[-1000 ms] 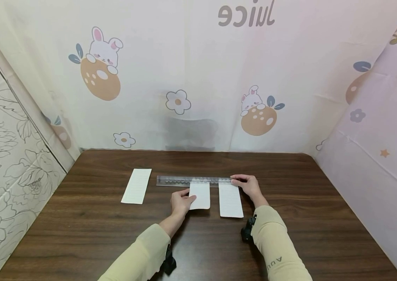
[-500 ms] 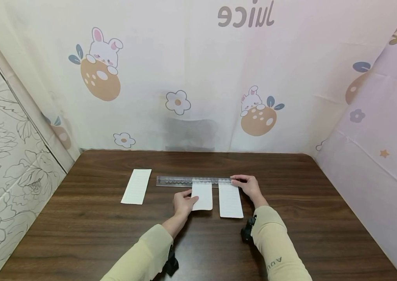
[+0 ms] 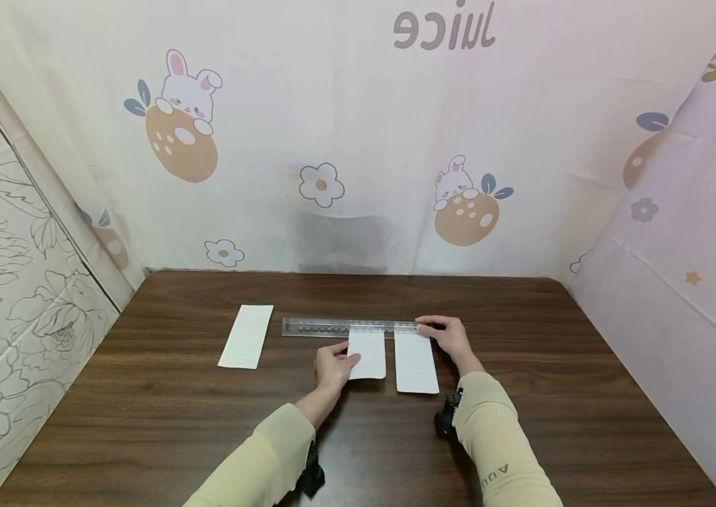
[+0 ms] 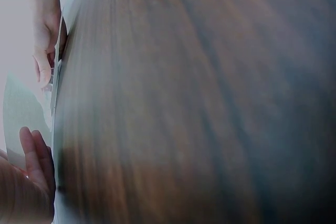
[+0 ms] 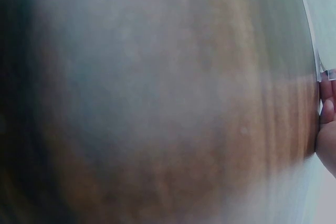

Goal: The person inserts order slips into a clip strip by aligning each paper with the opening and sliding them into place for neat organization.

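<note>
A clear plastic strip (image 3: 315,327) with a row of small notches or bumps lies across the table in the head view. My right hand (image 3: 451,338) holds its right end between thumb and fingers. With thumb and fingers, my left hand (image 3: 332,367) pinches the left edge of a short white paper sheet (image 3: 369,355), whose top edge is at the strip. A longer lined sheet (image 3: 416,362) hangs toward me from the strip's right part. In the left wrist view, the left hand (image 4: 34,163) shows at lower left; the right wrist view catches only part of the right hand (image 5: 328,124).
Another lined paper sheet (image 3: 246,336) lies slightly turned, left of the strip. The dark wooden table (image 3: 174,422) ends at a patterned curtain (image 3: 370,141) behind, with hanging cloth on both sides. A black wrist camera (image 3: 448,415) sits under the right sleeve.
My left hand has slid slightly right along the strip with the short sheet, closer to the longer sheet. My right hand and the strip stay in place.
</note>
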